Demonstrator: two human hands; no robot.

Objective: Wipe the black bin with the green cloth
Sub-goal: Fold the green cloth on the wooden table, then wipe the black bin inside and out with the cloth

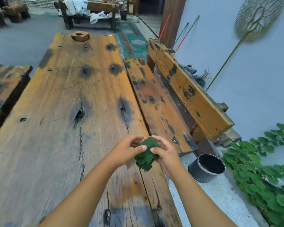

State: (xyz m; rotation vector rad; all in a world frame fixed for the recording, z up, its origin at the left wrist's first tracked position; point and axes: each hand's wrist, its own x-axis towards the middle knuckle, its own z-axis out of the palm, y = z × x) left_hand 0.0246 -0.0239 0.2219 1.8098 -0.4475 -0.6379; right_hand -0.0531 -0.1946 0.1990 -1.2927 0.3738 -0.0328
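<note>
The wide wooden counter lies below and ahead of both grips, which hover over its near right edge. The black bin sits on the floor, down and to the right of the right hand, well apart from it and not yet touched. The step in hand looks like readying the green cloth: it sits bunched between the grips. The left hand pinches its left side, thumb on top; the right hand's fingers curl closed around its right side. Next, carry it down to the bin.
</note>
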